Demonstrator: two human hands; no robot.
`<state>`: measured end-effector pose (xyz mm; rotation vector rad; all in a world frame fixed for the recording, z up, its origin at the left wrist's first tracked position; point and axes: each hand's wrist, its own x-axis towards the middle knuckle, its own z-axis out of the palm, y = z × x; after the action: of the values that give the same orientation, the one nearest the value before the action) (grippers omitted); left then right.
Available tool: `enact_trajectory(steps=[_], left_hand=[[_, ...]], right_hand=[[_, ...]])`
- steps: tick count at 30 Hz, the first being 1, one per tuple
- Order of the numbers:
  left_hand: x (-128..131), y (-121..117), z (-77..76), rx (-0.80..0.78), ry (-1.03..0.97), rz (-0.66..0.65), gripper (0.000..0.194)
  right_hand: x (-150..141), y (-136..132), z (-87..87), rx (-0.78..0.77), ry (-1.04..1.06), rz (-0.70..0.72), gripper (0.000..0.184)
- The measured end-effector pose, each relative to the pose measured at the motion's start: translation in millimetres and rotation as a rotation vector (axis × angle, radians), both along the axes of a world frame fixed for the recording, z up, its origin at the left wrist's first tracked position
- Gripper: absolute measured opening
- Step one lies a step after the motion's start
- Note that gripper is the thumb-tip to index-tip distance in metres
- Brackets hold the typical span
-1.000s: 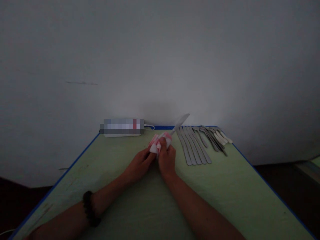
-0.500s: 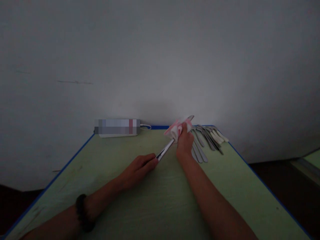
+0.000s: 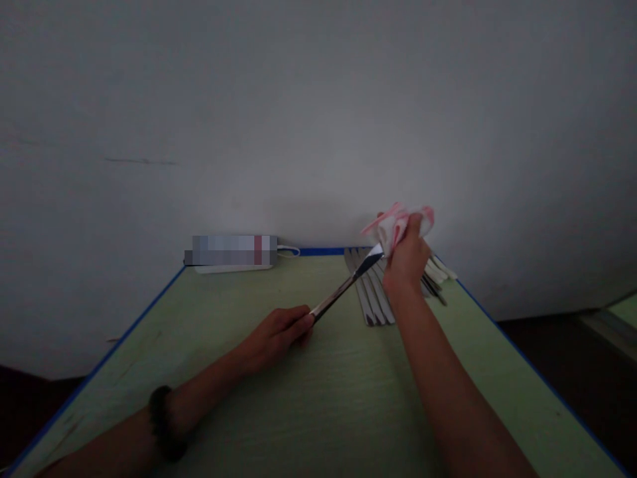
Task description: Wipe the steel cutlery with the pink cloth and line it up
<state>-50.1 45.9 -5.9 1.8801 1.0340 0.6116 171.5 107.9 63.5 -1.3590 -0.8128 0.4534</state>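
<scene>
My left hand (image 3: 281, 335) is closed on the handle end of a shiny metal table knife (image 3: 346, 284), which slants up to the right above the table. A pink and white cloth (image 3: 398, 227) is bunched in my closed right hand (image 3: 409, 259), at the far end of the knife; the blade's tip is hidden by the cloth or just reaches it. Below and behind my right hand lie several more table knives (image 3: 367, 292) side by side. Farther right, other cutlery (image 3: 434, 289) is partly covered by that hand.
The green table (image 3: 239, 411) has a blue edge and stands against a grey wall (image 3: 318, 119). At the back left is a blurred-out box-like object (image 3: 233, 252) with a white cord (image 3: 289, 251). Light-handled cutlery (image 3: 442, 271) lies near the right edge.
My right hand has slid the cloth up and right along the knife, baring more of the blade. My left hand has stayed nearly still on the handle.
</scene>
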Motion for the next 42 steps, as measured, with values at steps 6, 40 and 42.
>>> enact_trajectory(steps=[6,40,42], left_hand=[[-0.6,1.1,-1.1,0.046,0.036,0.020,0.039],[-7.6,0.3,-1.5,-0.043,0.004,-0.112,0.036],[-8.7,4.1,-1.4,-0.106,-0.049,-0.041,0.041]], right_hand=[[-45.5,-11.4,-23.4,-0.018,-0.195,-0.024,0.058],[-28.9,-28.6,-58.3,0.047,-0.033,0.151,0.053],[-20.2,-20.3,-47.7,0.053,-0.017,0.131,0.052]])
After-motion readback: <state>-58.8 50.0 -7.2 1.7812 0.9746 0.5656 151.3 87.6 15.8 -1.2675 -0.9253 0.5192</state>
